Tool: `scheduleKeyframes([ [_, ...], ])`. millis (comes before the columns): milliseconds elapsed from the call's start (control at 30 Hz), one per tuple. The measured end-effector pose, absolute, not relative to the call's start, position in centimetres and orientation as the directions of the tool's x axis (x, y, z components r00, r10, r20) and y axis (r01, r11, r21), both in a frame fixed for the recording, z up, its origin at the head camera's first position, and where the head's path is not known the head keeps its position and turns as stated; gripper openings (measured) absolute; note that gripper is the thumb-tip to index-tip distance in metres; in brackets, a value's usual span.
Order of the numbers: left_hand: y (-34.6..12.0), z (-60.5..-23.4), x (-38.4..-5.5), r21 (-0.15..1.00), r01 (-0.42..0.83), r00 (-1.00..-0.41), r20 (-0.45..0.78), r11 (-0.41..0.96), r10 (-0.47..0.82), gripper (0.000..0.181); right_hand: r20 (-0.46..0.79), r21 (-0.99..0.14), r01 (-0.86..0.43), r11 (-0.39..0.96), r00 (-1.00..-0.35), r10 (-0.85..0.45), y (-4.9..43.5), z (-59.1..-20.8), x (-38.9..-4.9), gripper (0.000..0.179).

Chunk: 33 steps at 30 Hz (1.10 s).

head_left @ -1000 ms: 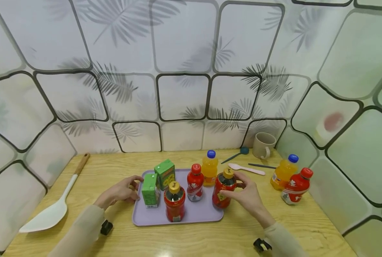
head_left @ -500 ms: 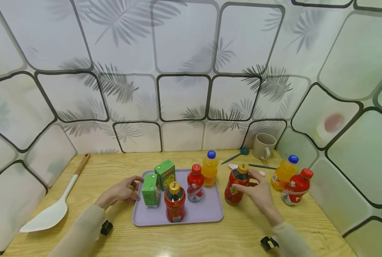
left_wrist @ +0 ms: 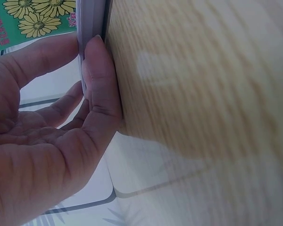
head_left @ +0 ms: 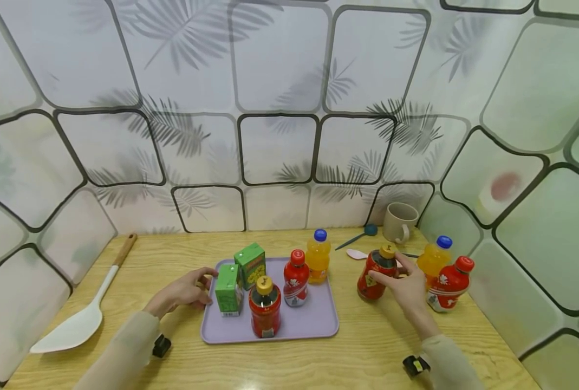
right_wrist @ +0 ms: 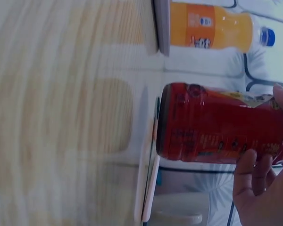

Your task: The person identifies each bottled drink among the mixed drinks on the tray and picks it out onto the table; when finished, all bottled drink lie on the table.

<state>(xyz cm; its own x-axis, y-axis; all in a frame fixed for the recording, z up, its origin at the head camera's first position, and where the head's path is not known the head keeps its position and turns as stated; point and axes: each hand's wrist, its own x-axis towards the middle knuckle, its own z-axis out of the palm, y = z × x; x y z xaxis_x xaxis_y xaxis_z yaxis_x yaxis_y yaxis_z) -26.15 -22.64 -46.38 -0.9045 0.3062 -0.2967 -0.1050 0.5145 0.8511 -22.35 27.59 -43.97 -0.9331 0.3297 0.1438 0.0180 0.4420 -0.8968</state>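
My right hand (head_left: pixel 409 281) grips a red-labelled drink bottle (head_left: pixel 377 273) with a yellow cap near its top. In the right wrist view the bottle's base stands a little off the table. My left hand (head_left: pixel 186 288) pinches the left rim of a lilac tray (head_left: pixel 308 325), its fingertips on the edge in the left wrist view. On that tray stand two green drink cartons (head_left: pixel 228 295), a matching yellow-capped bottle (head_left: pixel 265 309), a small red-capped bottle (head_left: pixel 296 277) and an orange drink bottle (head_left: pixel 318 254).
Right of my right hand are a second orange bottle (head_left: pixel 434 260) and a red-and-white bottle (head_left: pixel 449 284). Behind lie a pink spoon (head_left: pixel 356 254) and a dark blue spoon (head_left: pixel 370 230), by a beige mug (head_left: pixel 399 222). A white turner (head_left: pixel 77 327) lies far left.
My right hand has carried the yellow-capped red bottle off the tray's right side and further right over the table. My left hand has stayed at the tray's rim.
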Motion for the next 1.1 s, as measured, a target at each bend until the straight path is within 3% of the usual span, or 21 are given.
scheduleKeyframes([
  [433, -22.4, -46.3, -26.3, 0.848, -0.121, -0.901, -0.312, 0.516, 0.301, 0.064, 0.206, -0.857, 0.050, 0.513, -0.879, 0.430, 29.8, -44.4, -23.4, 0.078],
  [1100, -22.5, -46.7, -26.2, 0.845, -0.136, -0.907, -0.317, 0.517, 0.279, 0.065, 0.271, -0.794, 0.064, 0.604, -0.853, 0.447, 31.6, -45.0, -23.9, 0.081],
])
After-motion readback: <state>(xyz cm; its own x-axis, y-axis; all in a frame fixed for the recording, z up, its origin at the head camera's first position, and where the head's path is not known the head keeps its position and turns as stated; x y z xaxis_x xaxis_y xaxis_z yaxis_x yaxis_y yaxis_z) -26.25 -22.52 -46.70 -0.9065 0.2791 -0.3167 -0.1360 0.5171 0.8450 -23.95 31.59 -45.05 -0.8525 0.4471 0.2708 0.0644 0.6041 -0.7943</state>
